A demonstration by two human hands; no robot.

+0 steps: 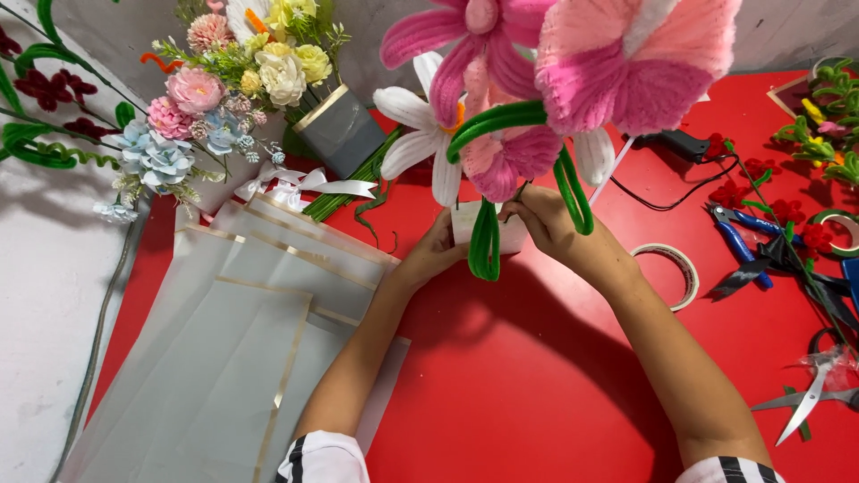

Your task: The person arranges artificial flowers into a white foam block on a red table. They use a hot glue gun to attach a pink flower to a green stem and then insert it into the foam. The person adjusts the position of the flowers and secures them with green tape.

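A bunch of fuzzy pipe-cleaner flowers (573,72), pink and white with green looped leaves, rises close to the camera. Both hands meet at its base over the red table (537,376). My left hand (434,255) grips the white wrapped bottom (465,224) of the bunch from the left. My right hand (550,224) pinches the stems from the right, just behind a green leaf loop (484,241). The flower heads hide the fingertips in part.
Translucent wrapping sheets with gold edges (242,331) lie at the left. A finished bouquet (233,80) lies at the back left. A tape roll (676,268), blue pliers (738,237), scissors (805,402), a glue gun (680,143) and red flowers sit at the right.
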